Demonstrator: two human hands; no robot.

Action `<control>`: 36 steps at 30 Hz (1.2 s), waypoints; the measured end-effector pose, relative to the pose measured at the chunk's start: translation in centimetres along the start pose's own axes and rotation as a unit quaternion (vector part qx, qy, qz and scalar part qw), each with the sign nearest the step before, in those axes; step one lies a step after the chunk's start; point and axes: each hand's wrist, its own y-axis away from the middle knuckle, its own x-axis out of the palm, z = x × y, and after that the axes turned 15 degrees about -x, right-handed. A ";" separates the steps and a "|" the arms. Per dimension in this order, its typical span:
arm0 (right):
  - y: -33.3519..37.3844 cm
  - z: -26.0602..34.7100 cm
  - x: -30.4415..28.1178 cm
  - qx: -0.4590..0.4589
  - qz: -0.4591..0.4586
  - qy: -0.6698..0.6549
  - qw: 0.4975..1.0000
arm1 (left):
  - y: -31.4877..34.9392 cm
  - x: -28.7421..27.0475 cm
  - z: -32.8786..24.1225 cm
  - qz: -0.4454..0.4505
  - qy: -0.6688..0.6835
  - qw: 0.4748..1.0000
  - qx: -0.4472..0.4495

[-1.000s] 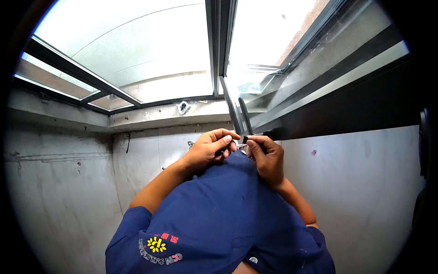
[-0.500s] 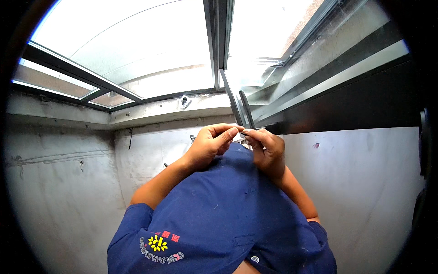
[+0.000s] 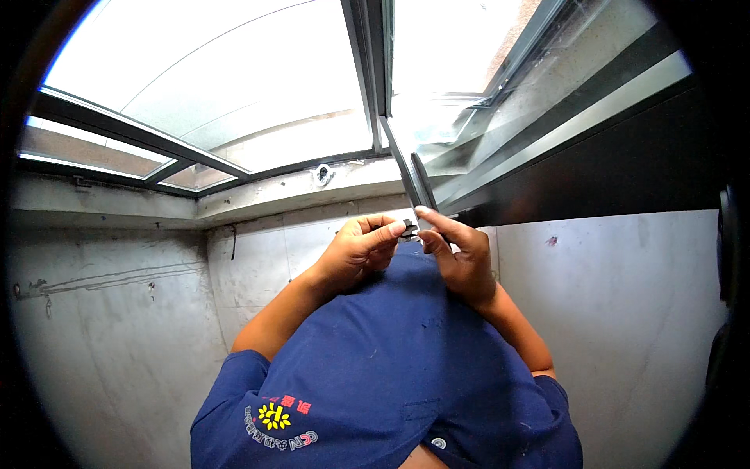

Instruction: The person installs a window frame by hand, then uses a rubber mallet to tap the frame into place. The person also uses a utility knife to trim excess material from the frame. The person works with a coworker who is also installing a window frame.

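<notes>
In front of my chest, my left hand (image 3: 361, 250) pinches a small dark piece (image 3: 409, 227) between thumb and forefinger. The piece is dark grey or black with a notched outline; I cannot make out its exact kind. Close on its right is my right hand (image 3: 466, 258), its thumb and forefinger spread apart with nothing visible between them. Just beyond the fingers, a dark window handle (image 3: 420, 173) stands on the edge of the opened window sash (image 3: 401, 160).
The glazed sash reaches away to the right above a wide black panel (image 3: 609, 176). Fixed dark window frames (image 3: 133, 125) run along the left and far side. On the concrete sill (image 3: 281, 186) lies a small whitish ring-shaped object (image 3: 323, 174). Stained pale walls (image 3: 101, 313) stand on both sides.
My right thumb and forefinger have parted and drawn off the small dark piece, which stays in my left hand and shows more plainly. The view has shifted slightly.
</notes>
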 end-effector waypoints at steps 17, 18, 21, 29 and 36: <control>-0.4 0.1 0.2 0.121 0.020 -0.094 0.988 | 0.6 0.7 0.2 -0.167 -0.375 0.875 0.256; -0.3 0.1 0.1 0.126 0.025 -0.095 0.987 | 0.5 0.6 0.2 -0.170 -0.382 0.873 0.249; -0.5 0.0 0.0 0.128 0.032 -0.089 0.987 | 0.0 0.6 0.4 -0.189 -0.406 0.846 0.288; 3.0 0.8 -4.3 0.181 0.126 -0.089 0.971 | -2.3 -2.3 -2.2 -0.265 -0.300 0.873 0.279; 7.9 -6.2 -17.9 0.132 -0.057 0.089 0.986 | -8.1 -6.8 -11.1 -0.360 -0.285 0.825 0.329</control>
